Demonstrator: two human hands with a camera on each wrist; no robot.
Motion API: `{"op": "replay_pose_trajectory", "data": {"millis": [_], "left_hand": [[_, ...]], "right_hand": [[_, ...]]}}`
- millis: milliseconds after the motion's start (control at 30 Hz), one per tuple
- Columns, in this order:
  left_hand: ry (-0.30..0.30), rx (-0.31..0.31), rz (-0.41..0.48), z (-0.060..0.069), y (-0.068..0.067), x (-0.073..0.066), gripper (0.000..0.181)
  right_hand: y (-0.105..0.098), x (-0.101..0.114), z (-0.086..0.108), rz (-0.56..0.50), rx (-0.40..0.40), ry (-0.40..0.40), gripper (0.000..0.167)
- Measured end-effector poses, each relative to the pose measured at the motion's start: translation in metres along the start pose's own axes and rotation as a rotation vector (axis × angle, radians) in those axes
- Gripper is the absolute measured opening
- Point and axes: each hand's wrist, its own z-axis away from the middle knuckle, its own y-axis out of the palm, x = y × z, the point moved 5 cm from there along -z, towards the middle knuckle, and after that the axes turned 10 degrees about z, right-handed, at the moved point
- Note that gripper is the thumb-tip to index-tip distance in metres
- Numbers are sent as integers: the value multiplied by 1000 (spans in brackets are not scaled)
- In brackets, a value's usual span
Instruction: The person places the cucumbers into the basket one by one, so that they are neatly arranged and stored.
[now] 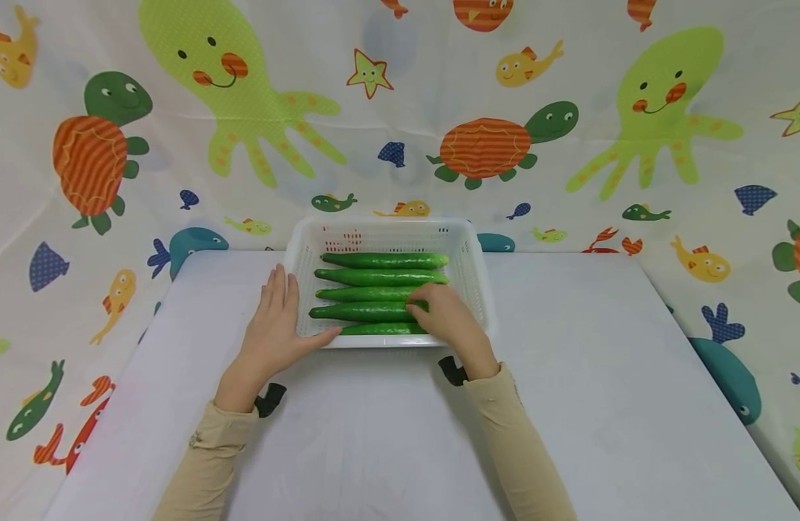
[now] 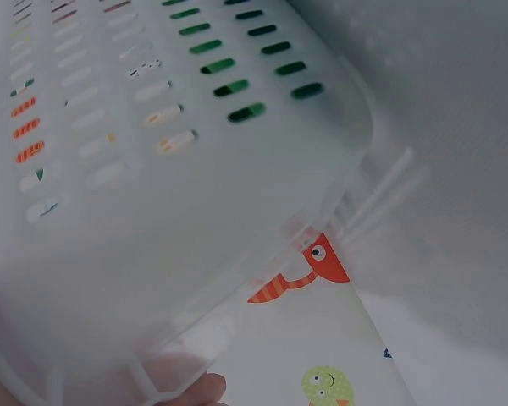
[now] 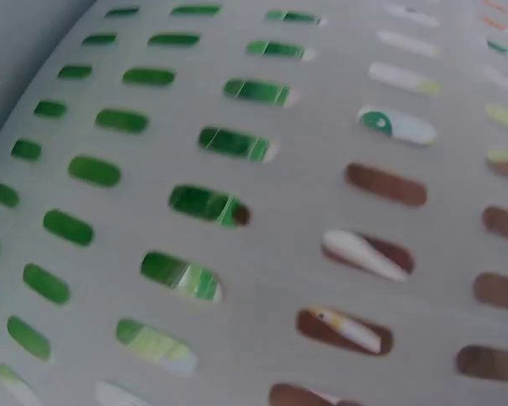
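Observation:
A white plastic basket [image 1: 483, 289] with slotted walls sits at the back of the table, several green cucumbers lying across it in parallel rows. My left hand [image 1: 269, 336] rests against the basket's left side, fingers straight, its thumb along the front rim. In the left wrist view, fingertips [image 2: 201, 391] show below the basket wall [image 2: 186, 279]. Inside the basket, my right hand [image 1: 450, 317] pinches the right end of the second cucumber from the front [image 1: 354, 312] with bent fingers. The right wrist view is filled by the slotted wall [image 3: 279, 245], green showing through its holes.
A white cloth [image 1: 367, 434] covers the table. Behind and beside it hangs a curtain [image 1: 426, 94] printed with sea animals, close to the basket's back edge. Dark wrist straps [image 1: 271, 399] show beneath the cuffs.

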Motion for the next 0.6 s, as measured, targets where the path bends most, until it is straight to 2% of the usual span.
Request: {"op": "replay_pose_trajectory", "data": {"millis": [100, 200, 267, 333, 600], "left_hand": [[-2, 2, -3, 0, 0, 1, 125], [-4, 5, -6, -1, 0, 1, 125], [-7, 6, -6, -1, 0, 1, 125], [-8, 6, -4, -1, 0, 1, 125], [-14, 11, -7, -1, 1, 2, 125]], "right_hand": [[3, 6, -1, -2, 37, -128, 25], [5, 10, 0, -22, 92, -216, 31], [7, 11, 0, -40, 137, -243, 35], [8, 11, 0, -59, 184, -242, 39], [15, 8, -2, -67, 348, -148, 49]]}}
